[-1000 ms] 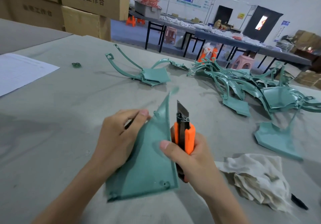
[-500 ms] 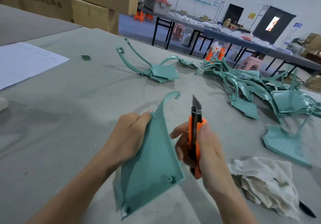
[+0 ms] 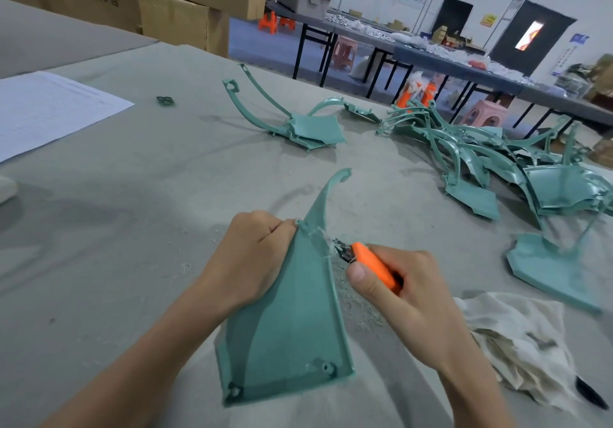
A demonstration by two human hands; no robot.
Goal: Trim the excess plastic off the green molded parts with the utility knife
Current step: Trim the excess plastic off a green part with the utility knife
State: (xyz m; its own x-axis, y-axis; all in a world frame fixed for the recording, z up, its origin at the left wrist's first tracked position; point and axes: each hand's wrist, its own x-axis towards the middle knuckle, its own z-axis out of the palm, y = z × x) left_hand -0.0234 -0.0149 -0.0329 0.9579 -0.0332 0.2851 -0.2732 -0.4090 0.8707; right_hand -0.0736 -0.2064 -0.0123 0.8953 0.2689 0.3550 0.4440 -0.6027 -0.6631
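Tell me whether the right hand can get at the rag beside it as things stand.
Probably yes. The rag lies just beside the right hand with nothing between them. But that hand grips the knife, blade at the green part's edge, so it is not free.

The part (image 3: 292, 311) was teal green, the knife (image 3: 374, 266) orange, the rag (image 3: 517, 344) off-white, the table (image 3: 132, 202) grey.

Lower centre: left hand (image 3: 250, 258) grips green molded part (image 3: 285, 324) by its left edge. Right hand (image 3: 403, 298) holds orange utility knife (image 3: 371, 263), blade touching part's right edge; pale shavings (image 3: 326, 245) there.
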